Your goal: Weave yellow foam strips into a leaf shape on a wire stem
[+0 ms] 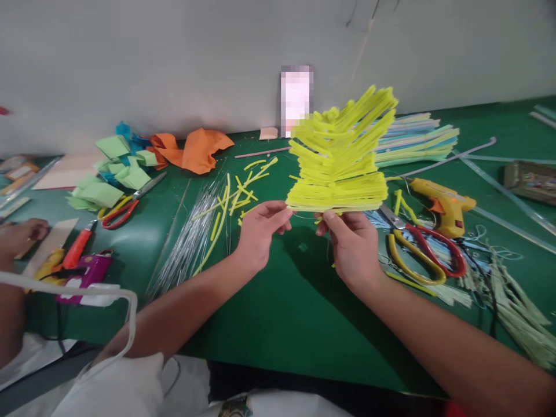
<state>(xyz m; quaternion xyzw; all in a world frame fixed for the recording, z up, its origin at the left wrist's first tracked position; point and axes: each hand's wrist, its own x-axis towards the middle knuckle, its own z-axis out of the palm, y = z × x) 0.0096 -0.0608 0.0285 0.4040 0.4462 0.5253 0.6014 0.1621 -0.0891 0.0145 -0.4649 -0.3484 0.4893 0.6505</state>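
A bundle of bright yellow pipe cleaners is held up over the table, its strips stacked in rows along a middle line and fanning upward at the top. My left hand pinches the left end of the bottom row between thumb and fingers. Under the middle of the same row, my right hand is closed on the bundle's lower part, thumb in front. Cut yellow pieces and a sheaf of thin wires lie left of my hands. Red-and-yellow-handled scissors lie to the right.
A yellow glue gun lies at right, near pale pipe cleaners and tassels. A phone-like screen leans on the wall. Green paper, orange paper and second scissors are left, near another person's hand.
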